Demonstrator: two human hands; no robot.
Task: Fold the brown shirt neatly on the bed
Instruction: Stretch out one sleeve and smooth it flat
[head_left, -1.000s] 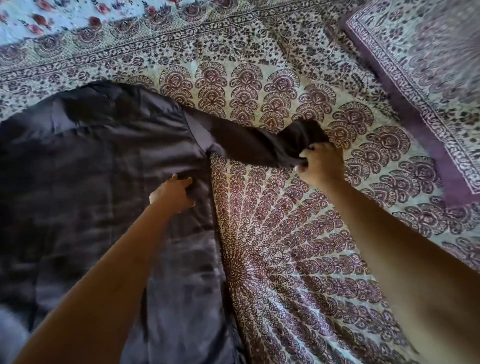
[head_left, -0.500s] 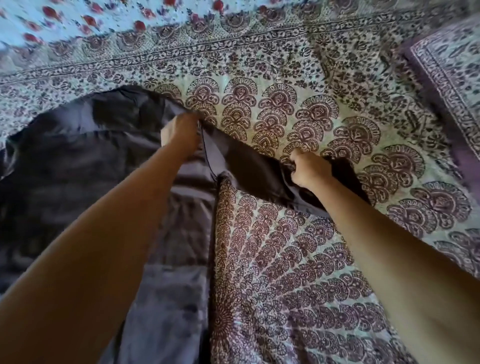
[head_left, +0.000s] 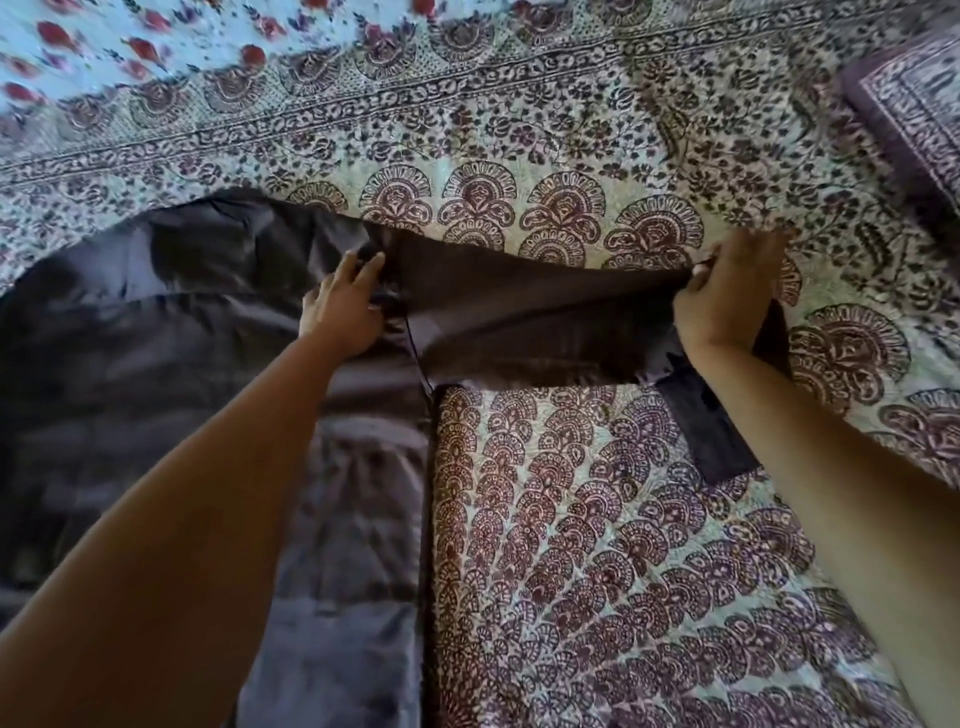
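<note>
The brown shirt (head_left: 171, 364) lies spread flat over the left half of the patterned bed cover (head_left: 597, 545). Its right sleeve (head_left: 530, 312) stretches sideways toward the right. My left hand (head_left: 340, 306) pinches the fabric at the shoulder seam where sleeve meets body. My right hand (head_left: 727, 296) grips the sleeve near its far end, holding it taut. The cuff (head_left: 711, 426) hangs down under my right wrist, partly hidden by my forearm.
A purple-bordered patterned pillow (head_left: 914, 109) sits at the top right corner. A light blue sheet with red flowers (head_left: 130, 47) lies along the top left. Bare bed cover fills the area right of the shirt and below the sleeve.
My right hand has pulled the sleeve outward to the right, straightening it. My left hand moved up from the shirt's side to the shoulder seam and holds there.
</note>
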